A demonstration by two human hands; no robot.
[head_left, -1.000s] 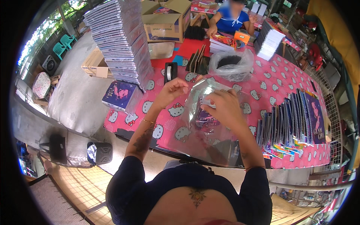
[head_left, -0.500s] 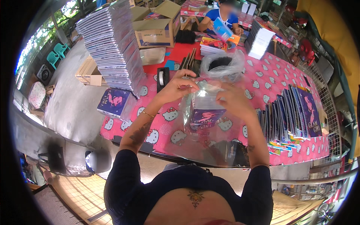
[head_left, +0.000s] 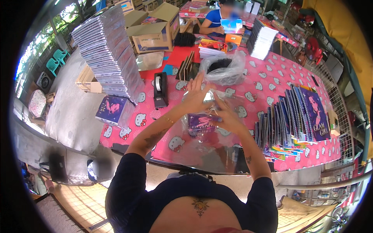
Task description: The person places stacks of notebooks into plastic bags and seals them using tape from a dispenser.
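Half a second ago the left hand [head_left: 196, 96] had its fingers bent, tips pointing right; now they are stretched out toward the far side, palm low over the far left end of the bundle [head_left: 200, 122]. Whether the palm presses down, I cannot tell. The right hand [head_left: 229, 118], blurred and a little farther from the bundle then, is now at its right side, thumb apart from the fingers; whether it pinches the film [head_left: 200, 151], I cannot tell. The two hands are closer together than before.

The bundle, purple with a pink figure, lies flat inside the clear film at the middle of the near part of the table [head_left: 287, 79]. The whole view has shifted, so I cannot say that the bundle itself moved. Across the table, the co-worker [head_left: 213, 20] now holds a blue booklet [head_left: 232, 26] more level than before.

Loose film spreads from the bundle toward the table's near edge, which runs between bundle and person. To the left, pink cloth shows as far as the tape dispenser [head_left: 160, 93] and the tall stack [head_left: 110, 56], close to the left edge. To the right, a narrower strip of cloth separates the right hand from the notebook row [head_left: 289, 116]. On the far side, a plastic bag [head_left: 234, 73] is just beyond the hands.
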